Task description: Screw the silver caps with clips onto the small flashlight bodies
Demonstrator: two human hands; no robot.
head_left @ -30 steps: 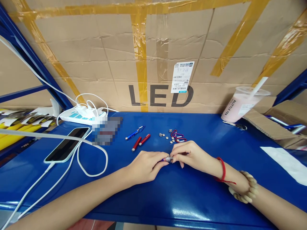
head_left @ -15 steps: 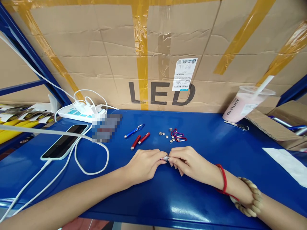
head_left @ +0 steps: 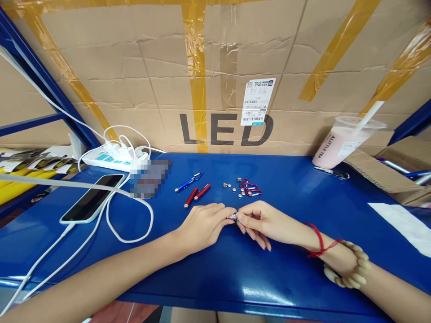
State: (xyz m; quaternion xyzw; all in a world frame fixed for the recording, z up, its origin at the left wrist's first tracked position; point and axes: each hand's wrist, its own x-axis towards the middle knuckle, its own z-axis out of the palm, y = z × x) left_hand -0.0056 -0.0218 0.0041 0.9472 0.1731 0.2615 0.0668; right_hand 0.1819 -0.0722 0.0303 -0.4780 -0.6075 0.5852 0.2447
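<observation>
My left hand (head_left: 202, 226) rests on the blue table (head_left: 215, 269), fingers curled round a small penlight (head_left: 232, 217) of which only the silver tip shows. My right hand (head_left: 261, 222) meets it from the right and pinches that tip between thumb and forefinger, the other fingers hanging loose. Just behind the hands lie two red penlights (head_left: 197, 195) and a blue penlight (head_left: 186, 183). To their right are several small button cells (head_left: 232, 188) and red and purple carabiner clips (head_left: 249, 187).
A phone (head_left: 92, 198) on a white cable lies at the left, near a white power strip (head_left: 112, 160). A pink drink cup (head_left: 336, 143) with a straw stands at the back right beside an open cardboard box (head_left: 387, 172). Taped cardboard marked LED (head_left: 225, 130) forms the back wall.
Both hands have shifted slightly away from me with the penlight. My right hand's lower fingers have loosened and stretched out. The view has moved a little.
</observation>
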